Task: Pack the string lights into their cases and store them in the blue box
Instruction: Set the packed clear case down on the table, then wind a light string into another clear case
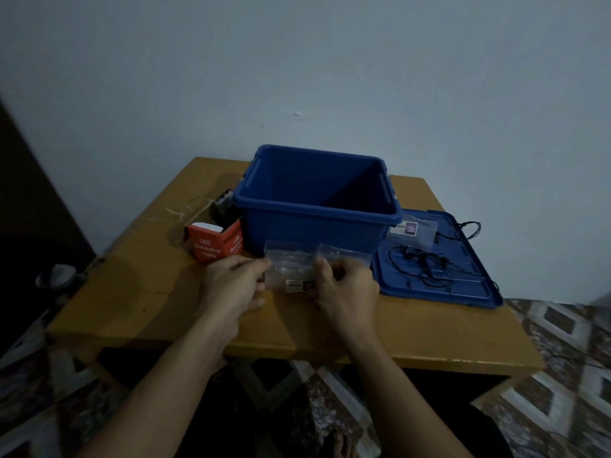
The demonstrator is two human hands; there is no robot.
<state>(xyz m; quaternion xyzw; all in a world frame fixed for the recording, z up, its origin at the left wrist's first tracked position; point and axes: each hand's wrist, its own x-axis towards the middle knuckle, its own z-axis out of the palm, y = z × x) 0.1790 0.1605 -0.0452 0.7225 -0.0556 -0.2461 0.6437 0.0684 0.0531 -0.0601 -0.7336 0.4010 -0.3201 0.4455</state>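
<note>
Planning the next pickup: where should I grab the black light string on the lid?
Pinch the string at its dense middle tangle, from above: it lies flat on the lid, and only thin loose loops trail toward the far edge.

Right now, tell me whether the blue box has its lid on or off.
Off. The blue box stands open-topped, its inside showing; the lid lies flat on the table beside it.

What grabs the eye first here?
The open blue box sits mid-table near the wall. Just in front, the left hand and right hand pinch a clear case. To its right, black string lights lie tangled on the blue lid; a red carton stands left of the box.
</note>
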